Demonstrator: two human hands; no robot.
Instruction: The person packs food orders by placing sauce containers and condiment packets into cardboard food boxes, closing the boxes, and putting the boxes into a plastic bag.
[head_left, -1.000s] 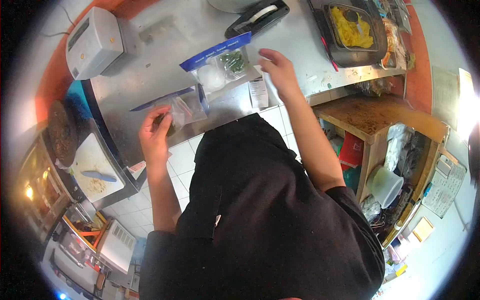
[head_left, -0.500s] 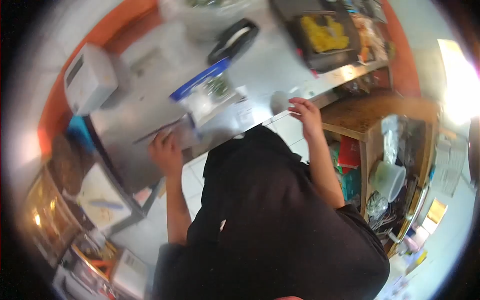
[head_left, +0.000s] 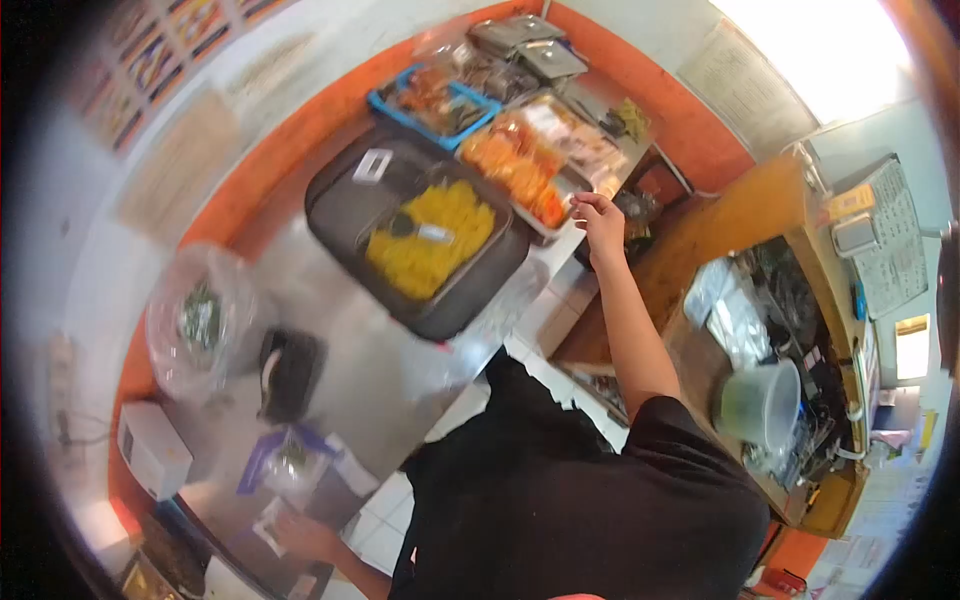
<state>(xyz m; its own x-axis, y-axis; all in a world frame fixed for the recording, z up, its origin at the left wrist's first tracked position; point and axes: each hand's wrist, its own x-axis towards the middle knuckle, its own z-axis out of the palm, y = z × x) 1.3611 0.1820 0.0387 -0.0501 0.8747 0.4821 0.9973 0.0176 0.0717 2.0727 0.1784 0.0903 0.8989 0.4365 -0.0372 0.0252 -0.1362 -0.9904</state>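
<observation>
My right hand [head_left: 602, 222] reaches forward at the edge of a metal tray of orange food [head_left: 520, 170], its fingers loosely bent and apart with nothing visible in them. At the lower left, my left hand [head_left: 305, 538] lies low over the metal table, smeared by motion. Its fingertips are beside a small whitish clear packet [head_left: 268, 527]; whether they grip it is unclear. Just beyond is a blue-topped zip bag [head_left: 290, 465] with white and green contents.
A dark tray with yellow pieces [head_left: 430, 240], a blue basket [head_left: 435, 105] and lidded metal containers [head_left: 525, 45] line the table. Toward the left stand a black holder [head_left: 290, 375], a clear bag with greens [head_left: 200, 315] and a white box [head_left: 155, 450]. A wooden shelf [head_left: 690, 270] stands right.
The view has swung to the right, bringing the food trays into full sight. My right hand has moved out to the orange food tray; my left stays near the zip bag.
</observation>
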